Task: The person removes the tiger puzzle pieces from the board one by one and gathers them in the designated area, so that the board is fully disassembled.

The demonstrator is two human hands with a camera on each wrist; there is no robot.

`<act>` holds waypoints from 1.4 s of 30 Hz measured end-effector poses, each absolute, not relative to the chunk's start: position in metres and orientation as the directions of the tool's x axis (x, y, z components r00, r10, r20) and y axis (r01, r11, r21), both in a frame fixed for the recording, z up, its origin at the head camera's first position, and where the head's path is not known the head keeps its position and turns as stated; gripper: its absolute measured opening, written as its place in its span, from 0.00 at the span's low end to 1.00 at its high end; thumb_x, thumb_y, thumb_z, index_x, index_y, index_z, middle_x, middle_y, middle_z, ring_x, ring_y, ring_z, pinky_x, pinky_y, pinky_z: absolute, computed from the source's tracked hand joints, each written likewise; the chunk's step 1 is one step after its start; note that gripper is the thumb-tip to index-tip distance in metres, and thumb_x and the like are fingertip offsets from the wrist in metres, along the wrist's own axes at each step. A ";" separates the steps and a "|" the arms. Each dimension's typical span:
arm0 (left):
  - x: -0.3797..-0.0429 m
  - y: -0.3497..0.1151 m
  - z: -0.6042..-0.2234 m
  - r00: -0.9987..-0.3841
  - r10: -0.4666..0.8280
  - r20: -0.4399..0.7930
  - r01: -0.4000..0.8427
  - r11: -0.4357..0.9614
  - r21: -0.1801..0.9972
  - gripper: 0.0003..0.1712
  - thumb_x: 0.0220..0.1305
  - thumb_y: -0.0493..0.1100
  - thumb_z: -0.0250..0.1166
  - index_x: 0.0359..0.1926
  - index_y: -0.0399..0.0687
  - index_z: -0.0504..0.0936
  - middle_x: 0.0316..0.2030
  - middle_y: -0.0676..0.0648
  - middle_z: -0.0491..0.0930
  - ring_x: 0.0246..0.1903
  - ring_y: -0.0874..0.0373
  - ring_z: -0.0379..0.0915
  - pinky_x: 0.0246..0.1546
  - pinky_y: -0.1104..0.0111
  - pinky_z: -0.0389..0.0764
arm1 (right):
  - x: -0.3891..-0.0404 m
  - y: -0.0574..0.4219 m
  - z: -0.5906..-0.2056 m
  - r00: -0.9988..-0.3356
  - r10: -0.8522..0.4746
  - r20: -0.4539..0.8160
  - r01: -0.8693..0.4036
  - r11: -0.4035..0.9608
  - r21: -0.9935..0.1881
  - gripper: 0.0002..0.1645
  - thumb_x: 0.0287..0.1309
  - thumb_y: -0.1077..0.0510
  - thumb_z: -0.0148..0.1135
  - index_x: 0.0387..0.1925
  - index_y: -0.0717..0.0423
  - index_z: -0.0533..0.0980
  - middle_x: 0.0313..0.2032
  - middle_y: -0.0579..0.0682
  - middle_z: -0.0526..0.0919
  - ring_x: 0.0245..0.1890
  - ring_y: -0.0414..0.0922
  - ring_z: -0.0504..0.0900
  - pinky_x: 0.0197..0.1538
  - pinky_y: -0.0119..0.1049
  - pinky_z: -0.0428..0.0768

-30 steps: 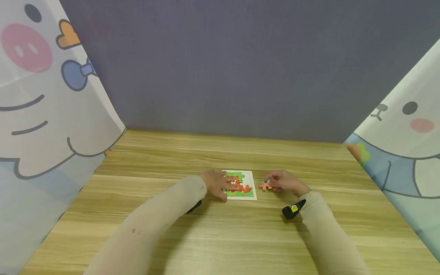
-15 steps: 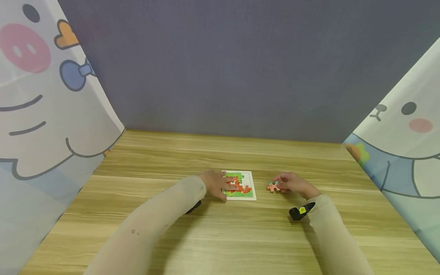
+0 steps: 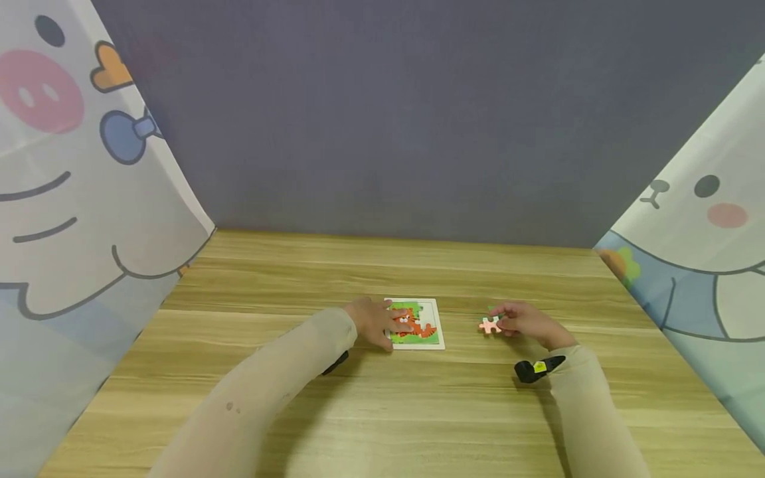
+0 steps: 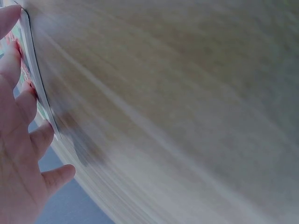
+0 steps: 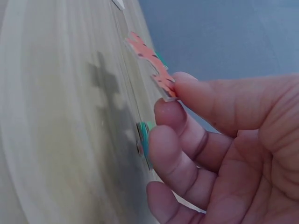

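Cardboard-thin and light, the puzzle piece (image 5: 152, 65) looks stiff yet bendable, best pinched by its edge as the right hand (image 3: 526, 320) does above mid-desk (image 3: 382, 398), while the left hand (image 3: 373, 320) presses flat fingers on the puzzle board (image 3: 436, 324).

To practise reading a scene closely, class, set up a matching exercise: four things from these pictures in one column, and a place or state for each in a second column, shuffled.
Column one:
1. left hand
2. right hand
3. puzzle board
4. orange puzzle piece

Column two:
A. lies flat on the wooden table, between the two hands
B. pinched between thumb and fingers, right of the board
C. rests with straight fingers on the board's left part
D. holds a loose piece, apart from the board

Pairs: 1-C, 2-D, 3-A, 4-B
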State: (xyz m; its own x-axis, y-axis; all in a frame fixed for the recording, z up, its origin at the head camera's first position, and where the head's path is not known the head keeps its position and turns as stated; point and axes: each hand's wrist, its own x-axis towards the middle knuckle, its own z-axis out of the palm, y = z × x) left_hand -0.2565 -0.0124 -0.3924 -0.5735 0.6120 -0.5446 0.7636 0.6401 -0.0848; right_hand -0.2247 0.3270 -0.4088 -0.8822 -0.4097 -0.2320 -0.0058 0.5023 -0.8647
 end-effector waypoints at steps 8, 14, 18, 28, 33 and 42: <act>-0.258 -0.015 -0.394 -0.569 0.624 -0.537 0.755 0.654 -0.040 0.35 0.65 0.65 0.51 0.72 0.83 0.51 0.73 0.65 0.43 0.73 0.57 0.37 0.16 0.71 0.55 | -0.220 0.332 -0.407 -0.894 -0.379 -0.239 0.015 0.507 -0.862 0.19 0.66 0.67 0.50 0.52 0.80 0.67 0.29 0.47 0.76 0.27 0.42 0.74 0.33 0.34 0.75; -0.258 -0.015 -0.393 -0.564 0.626 -0.539 0.755 0.655 -0.031 0.35 0.65 0.65 0.50 0.72 0.82 0.51 0.73 0.65 0.43 0.73 0.57 0.37 0.17 0.71 0.56 | -0.217 0.337 -0.408 -0.897 -0.363 -0.251 0.028 0.521 -0.853 0.18 0.67 0.66 0.51 0.51 0.79 0.68 0.29 0.48 0.76 0.27 0.41 0.73 0.33 0.34 0.75; -0.258 -0.015 -0.392 -0.560 0.626 -0.543 0.754 0.656 -0.022 0.35 0.65 0.64 0.51 0.72 0.82 0.51 0.73 0.64 0.42 0.73 0.56 0.36 0.17 0.71 0.56 | -0.215 0.342 -0.408 -0.900 -0.360 -0.247 0.023 0.526 -0.850 0.19 0.67 0.65 0.51 0.52 0.79 0.68 0.30 0.47 0.76 0.28 0.40 0.74 0.33 0.33 0.75; -0.258 -0.014 -0.394 -0.569 0.619 -0.542 0.762 0.644 -0.064 0.36 0.65 0.66 0.51 0.72 0.83 0.50 0.73 0.66 0.42 0.73 0.58 0.38 0.51 0.66 0.71 | -0.210 0.349 -0.409 -0.895 -0.374 -0.243 -0.008 0.557 -0.831 0.17 0.66 0.69 0.48 0.51 0.80 0.68 0.25 0.46 0.73 0.22 0.38 0.68 0.28 0.32 0.72; -0.258 -0.013 -0.394 -0.572 0.611 -0.547 0.767 0.635 -0.093 0.36 0.64 0.69 0.51 0.72 0.84 0.50 0.73 0.68 0.40 0.73 0.59 0.38 0.64 0.59 0.61 | -0.207 0.349 -0.409 -0.890 -0.377 -0.257 0.005 0.555 -0.832 0.17 0.66 0.68 0.49 0.51 0.80 0.68 0.27 0.47 0.75 0.23 0.38 0.71 0.29 0.33 0.73; -0.257 -0.012 -0.394 -0.567 0.622 -0.541 0.770 0.634 -0.079 0.36 0.65 0.67 0.51 0.72 0.83 0.50 0.73 0.67 0.41 0.73 0.59 0.39 0.57 0.64 0.68 | -0.204 0.350 -0.408 -0.884 -0.384 -0.267 0.026 0.529 -0.848 0.20 0.65 0.68 0.50 0.53 0.82 0.66 0.32 0.50 0.79 0.26 0.39 0.74 0.31 0.33 0.75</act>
